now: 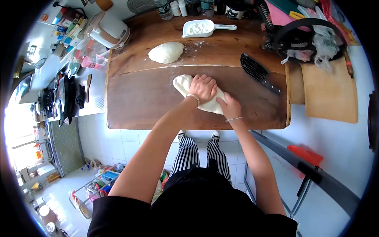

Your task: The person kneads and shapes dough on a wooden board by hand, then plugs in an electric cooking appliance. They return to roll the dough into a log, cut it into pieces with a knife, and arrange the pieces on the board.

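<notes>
A long piece of white dough (182, 84) lies slantwise on the wooden board (138, 96). My left hand (203, 87) presses down on its middle with the fingers closed and bent. At the dough's right end, my right hand (230, 106) grips the edge, thumb on top. A second, rounded lump of dough (166, 52) rests behind, to the left, with flour specks around it. Farther back is a white scoop (198, 28) holding flour. To the right lies a black-bladed knife (254, 68), its handle toward the board's right edge.
Bottles and jars (164, 10) line the back of the board. A white appliance (108, 28) stands at the back left. On the right are a black-rimmed basket with plastic bags and a light cutting board (331, 93). A wire rack (94, 189) stands on the floor.
</notes>
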Tool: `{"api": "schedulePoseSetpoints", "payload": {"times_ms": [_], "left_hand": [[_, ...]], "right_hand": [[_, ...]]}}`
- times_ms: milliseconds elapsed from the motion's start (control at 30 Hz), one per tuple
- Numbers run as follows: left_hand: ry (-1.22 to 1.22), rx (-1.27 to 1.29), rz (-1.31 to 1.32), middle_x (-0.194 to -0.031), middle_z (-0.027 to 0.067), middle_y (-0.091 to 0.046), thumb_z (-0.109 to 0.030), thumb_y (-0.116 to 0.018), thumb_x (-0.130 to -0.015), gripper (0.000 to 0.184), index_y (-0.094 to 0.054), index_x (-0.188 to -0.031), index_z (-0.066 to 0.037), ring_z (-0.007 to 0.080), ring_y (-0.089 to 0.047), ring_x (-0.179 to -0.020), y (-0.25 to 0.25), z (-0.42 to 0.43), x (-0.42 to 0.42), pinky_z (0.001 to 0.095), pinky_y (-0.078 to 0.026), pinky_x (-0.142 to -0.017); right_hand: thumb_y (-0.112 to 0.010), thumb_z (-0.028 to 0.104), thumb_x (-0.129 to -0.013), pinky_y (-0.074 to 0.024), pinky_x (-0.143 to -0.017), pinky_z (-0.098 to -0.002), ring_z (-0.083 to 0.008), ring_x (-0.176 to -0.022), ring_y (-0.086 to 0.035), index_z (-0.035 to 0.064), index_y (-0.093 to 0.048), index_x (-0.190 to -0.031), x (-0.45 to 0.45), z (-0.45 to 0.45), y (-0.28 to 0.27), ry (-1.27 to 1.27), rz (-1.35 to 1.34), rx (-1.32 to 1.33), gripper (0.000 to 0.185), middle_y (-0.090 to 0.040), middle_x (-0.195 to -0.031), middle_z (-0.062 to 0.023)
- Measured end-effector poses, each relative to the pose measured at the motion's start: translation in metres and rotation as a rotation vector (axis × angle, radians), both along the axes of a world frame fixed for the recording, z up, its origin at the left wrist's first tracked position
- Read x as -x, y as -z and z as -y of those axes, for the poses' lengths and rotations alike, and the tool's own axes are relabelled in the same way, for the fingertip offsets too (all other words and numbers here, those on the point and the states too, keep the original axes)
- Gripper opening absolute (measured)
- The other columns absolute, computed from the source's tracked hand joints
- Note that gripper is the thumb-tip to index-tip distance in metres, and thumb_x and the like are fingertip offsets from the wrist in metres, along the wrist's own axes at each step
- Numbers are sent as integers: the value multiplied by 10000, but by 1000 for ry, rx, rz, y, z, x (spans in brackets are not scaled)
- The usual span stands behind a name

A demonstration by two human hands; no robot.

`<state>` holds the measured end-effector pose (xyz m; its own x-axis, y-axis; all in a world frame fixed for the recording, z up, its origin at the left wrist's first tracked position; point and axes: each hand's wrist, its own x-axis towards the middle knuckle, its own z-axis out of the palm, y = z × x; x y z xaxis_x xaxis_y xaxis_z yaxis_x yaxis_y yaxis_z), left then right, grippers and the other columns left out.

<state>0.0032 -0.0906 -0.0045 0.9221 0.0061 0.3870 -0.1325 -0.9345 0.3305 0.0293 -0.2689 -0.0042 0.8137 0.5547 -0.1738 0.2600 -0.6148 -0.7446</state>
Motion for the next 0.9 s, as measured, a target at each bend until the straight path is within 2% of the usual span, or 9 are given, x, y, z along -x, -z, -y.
{"api": "schedulePoseSetpoints", "payload": {"times_ms": [167, 233, 333, 400, 533, 600, 667, 733, 900], "left_hand": [[260, -220, -204, -1052, 68, -629, -293, -540, -876, 230, -651, -964, -112, 244, -559, -1071, -18, 4, -3, 469, -385, -948], [330, -454, -366, -1209, 63, -614, -383, -529, -910, 337, -662, -1073, -119, 215, -482, -1257, -44, 18, 13, 558, -245, -1100], [260, 605, -427, -1304, 97, -571, -348, -516, -923, 387, -637, -1178, -83, 295, -525, -1219, -79, 4, 86, 480, -392, -1041], [302, 474, -15, -1323, 108, -558, -313, -501, -933, 386, -623, -1205, -68, 324, -544, -1194, -59, -8, 127, 431, -452, -988], [-106, 257, -24, -1436, 146, -441, -281, -508, -932, 404, -542, -1282, -81, 322, -423, -1314, -32, 8, 122, 544, -297, -1087], [-214, 308, -188, -1492, 154, -370, -314, -468, -961, 482, -444, -1379, -75, 315, -326, -1390, -19, 9, 99, 589, -190, -1123], [-455, 357, -199, -1512, 153, -351, -345, -432, -981, 543, -369, -1434, -50, 317, -295, -1418, 0, 11, 84, 576, -181, -1138], [-447, 378, -279, -1531, 144, -330, -352, -431, -981, 592, -314, -1461, -25, 314, -262, -1439, 1, 6, 75, 565, -169, -1150], [-408, 370, -234, -1362, 149, -517, -315, -462, -958, 544, -391, -1429, -54, 298, -383, -1347, 22, -14, 37, 506, -228, -1116]], "right_hand": [[-581, 440, -871, -495, -775, -484, -410, -840, -652, 0, -578, -998, 60, -1, 25, 297, -85, 33, 458, -656, -880, -264], [-609, 363, -887, -549, -739, -430, -297, -774, -672, 2, -589, -984, 98, -6, 1, 550, -624, -307, 374, -671, -907, -178], [-609, 310, -907, -572, -727, -389, -248, -799, -671, 35, -593, -1036, 119, -14, -40, 724, -1070, -617, 304, -672, -965, -125], [-600, 280, -924, -576, -727, -371, -238, -839, -671, 56, -588, -1094, 120, -20, -55, 751, -1246, -798, 282, -674, -993, -108], [-599, 283, -926, -568, -745, -404, -263, -842, -670, 63, -615, -948, 108, -21, -88, 482, -1024, -430, 222, -651, -884, -92], [-583, 305, -929, -544, -779, -435, -300, -893, -669, 62, -624, -979, 102, -16, -68, 78, 195, 236, 252, -669, -929, -114], [-542, 344, -937, -485, -885, -503, -330, -1053, -623, 64, -604, -1139, 92, -37, -46, 106, 248, 162, 351, -642, -1123, -160], [-494, 371, -953, -387, -1001, -553, -322, -1214, -529, 80, -530, -1293, 75, -69, -26, 100, 713, 11, 449, -557, -1303, -177], [-385, 395, -1000, -312, -1065, -534, -296, -1317, -432, 106, -447, -1392, 29, -95, 5, 147, 534, 191, 491, -452, -1438, -146]]}}
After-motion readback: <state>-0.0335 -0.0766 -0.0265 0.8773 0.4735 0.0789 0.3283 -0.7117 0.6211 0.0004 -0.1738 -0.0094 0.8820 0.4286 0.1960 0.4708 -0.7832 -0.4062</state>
